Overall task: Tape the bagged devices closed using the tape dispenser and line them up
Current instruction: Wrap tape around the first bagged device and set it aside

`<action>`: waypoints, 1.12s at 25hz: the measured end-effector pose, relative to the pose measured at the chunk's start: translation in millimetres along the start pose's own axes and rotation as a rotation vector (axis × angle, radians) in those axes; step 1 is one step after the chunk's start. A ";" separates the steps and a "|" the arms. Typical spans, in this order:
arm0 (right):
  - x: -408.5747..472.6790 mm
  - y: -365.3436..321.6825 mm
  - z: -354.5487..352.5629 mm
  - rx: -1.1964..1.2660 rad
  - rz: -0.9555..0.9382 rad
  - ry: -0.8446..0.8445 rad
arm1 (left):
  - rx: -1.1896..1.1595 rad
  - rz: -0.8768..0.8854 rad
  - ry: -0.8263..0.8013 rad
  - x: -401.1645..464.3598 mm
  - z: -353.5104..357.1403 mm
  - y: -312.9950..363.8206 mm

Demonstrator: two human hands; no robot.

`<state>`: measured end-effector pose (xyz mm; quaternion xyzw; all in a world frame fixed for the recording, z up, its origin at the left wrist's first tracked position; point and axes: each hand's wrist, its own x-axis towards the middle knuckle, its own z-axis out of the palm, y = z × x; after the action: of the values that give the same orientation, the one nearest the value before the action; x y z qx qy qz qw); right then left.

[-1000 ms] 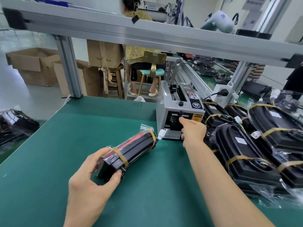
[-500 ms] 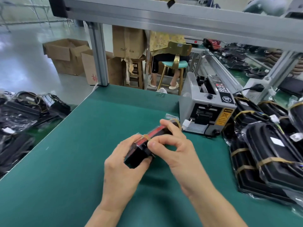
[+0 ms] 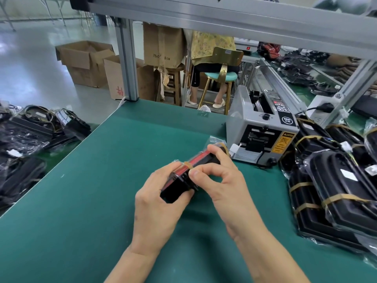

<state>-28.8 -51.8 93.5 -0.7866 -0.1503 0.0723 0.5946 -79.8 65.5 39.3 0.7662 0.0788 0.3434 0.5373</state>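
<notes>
Head view.

Work surface: green matted bench [image 3: 85, 201], framed above by a grey aluminium rail [image 3: 224, 19] on an upright post [image 3: 127, 64].

Item in hand: one black device with a red strip along its top, sealed in a clear plastic bag [image 3: 189, 176], held just above the middle of the bench. A tan band of tape [image 3: 188, 165] crosses it near the centre; a second tan band wraps the far end.

Left hand [image 3: 157, 209]: curled around the near end of the bagged device, thumb against its near face, fingers over the far side.

Right hand [image 3: 222, 184]: fingers arched over the top of the device, thumb and forefinger pinching at the central tape band. Whether a fresh piece of tape lies under the fingertips cannot be told.

Tape dispenser: grey box-shaped machine with black control panel and yellow warning label [image 3: 263, 129], standing on the bench just beyond the right hand, apart from it.

Finished stock: black bagged devices bound with tan tape [image 3: 336, 190], laid overlapping along the right edge of the bench, beside the dispenser.

Left of the bench: a loose heap of black items in clear bags [image 3: 30, 139].

Background: brown cardboard boxes [image 3: 85, 62] on the floor; a seated person on a teal stool with gold legs [image 3: 219, 78].
</notes>
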 end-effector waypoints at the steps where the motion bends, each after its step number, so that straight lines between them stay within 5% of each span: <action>1: -0.3 -0.6 0.4 -0.003 -0.003 0.005 | -0.001 0.000 0.001 0.0 0.1 -0.1; 24: -6.6 -0.3 15.5 -0.053 -0.027 0.192 | 0.012 0.025 0.004 0.1 0.9 1.0; 28: -6.1 0.6 14.2 0.119 0.009 0.157 | 0.019 0.022 0.004 0.0 0.9 0.4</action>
<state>-38.6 -41.0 88.5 -0.7536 -0.0950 0.0219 0.6500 -79.4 64.7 39.4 0.7714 0.0748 0.3502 0.5261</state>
